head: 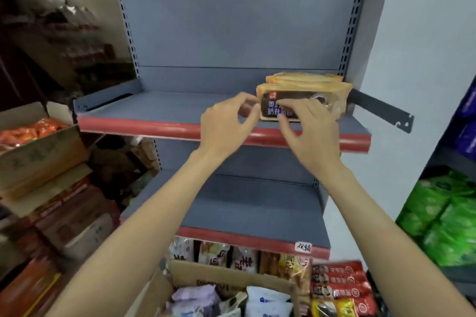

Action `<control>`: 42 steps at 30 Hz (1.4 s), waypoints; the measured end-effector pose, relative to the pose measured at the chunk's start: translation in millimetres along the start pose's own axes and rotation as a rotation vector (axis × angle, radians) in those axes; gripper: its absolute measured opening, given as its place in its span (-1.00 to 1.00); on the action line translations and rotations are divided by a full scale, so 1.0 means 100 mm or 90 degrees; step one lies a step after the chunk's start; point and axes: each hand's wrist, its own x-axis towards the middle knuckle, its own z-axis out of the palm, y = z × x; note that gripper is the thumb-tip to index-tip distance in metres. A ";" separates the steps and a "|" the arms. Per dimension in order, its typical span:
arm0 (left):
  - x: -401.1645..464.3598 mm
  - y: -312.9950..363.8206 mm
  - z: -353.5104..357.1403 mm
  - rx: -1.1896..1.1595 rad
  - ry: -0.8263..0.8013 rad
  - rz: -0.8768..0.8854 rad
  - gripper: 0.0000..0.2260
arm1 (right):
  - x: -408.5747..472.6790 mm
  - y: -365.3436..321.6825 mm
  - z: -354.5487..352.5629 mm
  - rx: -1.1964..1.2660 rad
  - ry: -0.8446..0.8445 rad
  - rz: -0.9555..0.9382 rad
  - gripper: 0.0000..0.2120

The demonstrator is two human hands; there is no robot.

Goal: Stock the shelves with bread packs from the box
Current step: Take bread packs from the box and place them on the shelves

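Two hands, left hand (226, 121) and right hand (309, 126), pinch the front bread pack (288, 103) near the red shelf edge (164, 128), bare shelf stretching leftward, its label blurred.

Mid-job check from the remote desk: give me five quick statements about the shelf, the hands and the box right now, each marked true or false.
1. Bread packs stand at the right end of the upper shelf. True.
2. Both the left hand and the right hand are at the front pack. True.
3. The shelf below is full of bread packs. False: its visible surface is bare.
4. The cardboard box at the bottom is empty. False: it holds packs.
5. The upper shelf's left half holds orange packs. False: nothing stands there.
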 end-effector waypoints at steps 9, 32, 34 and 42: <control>-1.77 -0.69 -0.58 0.078 -0.145 -0.013 -0.78 | -1.58 -1.02 0.31 0.105 -0.153 0.017 -0.84; -5.09 -2.39 -0.01 0.105 -0.854 -0.460 -0.55 | -4.94 -1.75 0.68 -0.048 -1.031 0.585 -0.49; -5.17 -2.44 0.08 0.144 -0.904 -0.432 -0.48 | -4.94 -1.77 0.70 -0.088 -1.047 0.517 -0.50; -5.29 -2.57 0.25 0.150 -0.890 -0.397 -0.62 | -4.81 -1.90 1.50 0.065 -0.834 0.303 -0.68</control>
